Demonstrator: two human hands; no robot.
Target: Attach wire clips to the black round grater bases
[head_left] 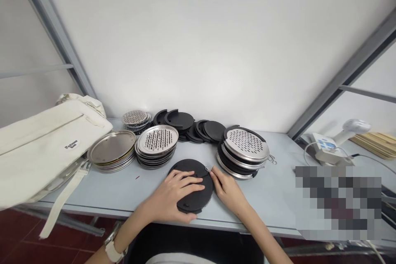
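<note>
A round black disc lies near the front edge of the table. My left hand rests on it, its fingers spread and stretched across the face. At the disc's upper right edge my right hand pinches a small metal wire loop between thumb and finger. To the right stands a stack of round metal graters with black rims, similar wire loops sticking out of its side. Left of the disc is a pile of grater plates, and beyond it a pile of smooth round metal plates.
Black discs and curved rim pieces lie along the wall, beside a small stack of perforated plates. A cream bag occupies the left end, its strap hanging over the edge. A white handheld scanner stands at the right.
</note>
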